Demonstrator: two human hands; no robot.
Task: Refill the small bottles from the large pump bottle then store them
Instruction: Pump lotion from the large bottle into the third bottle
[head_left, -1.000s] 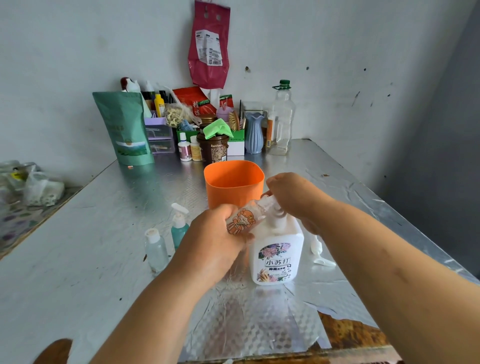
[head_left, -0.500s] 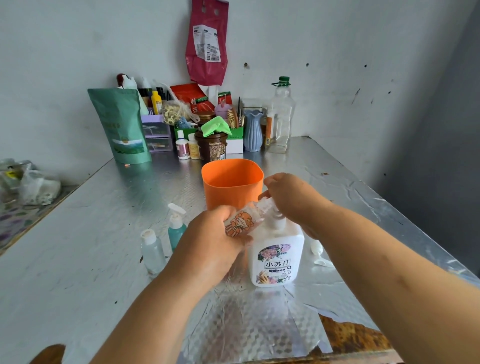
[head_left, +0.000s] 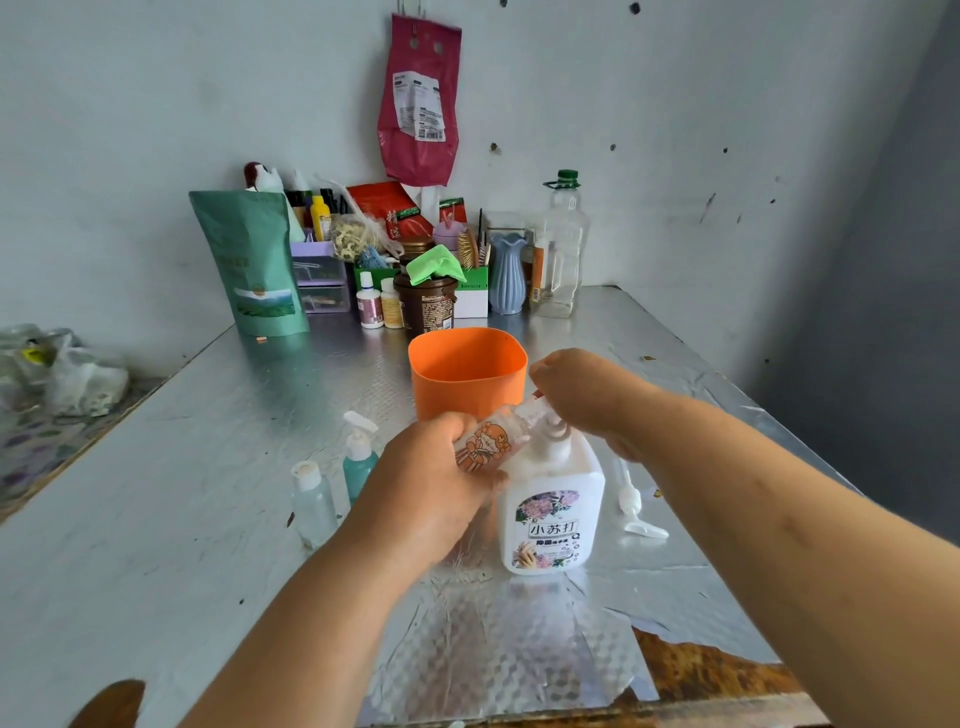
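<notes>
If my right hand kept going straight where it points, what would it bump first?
Probably the orange cup, standing just past the right hand that rests atop the pump bottle; the depth between them is unclear.

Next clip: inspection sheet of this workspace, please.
Surface: silver foil-covered table, creased.
Job's things: large white pump bottle upright; small clear bottle with orange cartoon label tilted at its pump; small teal pump bottle, small clear flip-cap bottle and orange plastic tub standing.
Clutter: green pouch, blue ribbed vase, clear plastic jug by the wall.
Grippers: left hand grips the cartoon-label bottle; right hand covers the pump top, fingers hidden.
Cables: nothing seen.
Surroundings: grey wall, red hanging bag.
</notes>
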